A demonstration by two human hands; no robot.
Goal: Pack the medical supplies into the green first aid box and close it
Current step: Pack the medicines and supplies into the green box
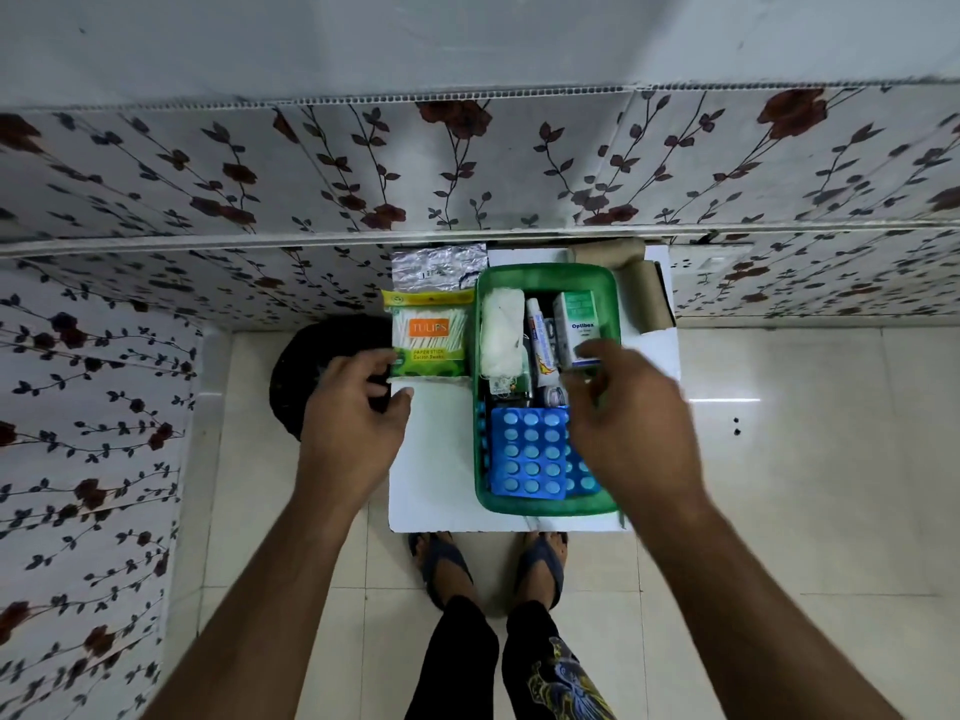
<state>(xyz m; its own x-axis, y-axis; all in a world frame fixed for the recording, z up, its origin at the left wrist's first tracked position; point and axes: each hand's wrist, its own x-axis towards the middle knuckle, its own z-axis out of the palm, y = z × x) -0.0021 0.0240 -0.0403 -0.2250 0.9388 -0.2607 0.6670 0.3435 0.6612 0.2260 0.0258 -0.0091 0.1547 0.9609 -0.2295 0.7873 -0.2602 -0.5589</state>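
The green first aid box (pixel 545 278) lies open on a white board (pixel 436 459). Inside it are a white gauze roll (pixel 501 330), a white tube (pixel 540 345), blue blister packs (pixel 527 452) and a white-green Optibex carton (pixel 574 324). My right hand (pixel 628 423) hovers over the box's right half, fingers apart, touching the carton's near end; a firm hold is not visible. A green pack of cotton swabs (pixel 428 335) lies left of the box. My left hand (pixel 358 407) sits at its near left corner, fingers curled around the edge.
A silver foil packet (pixel 436 267) lies behind the swab pack. Brown crepe bandage rolls (pixel 641 288) rest right of and behind the box. A black round object (pixel 311 366) stands on the floor to the left. Floral-papered walls close in behind and left. My feet are below the board.
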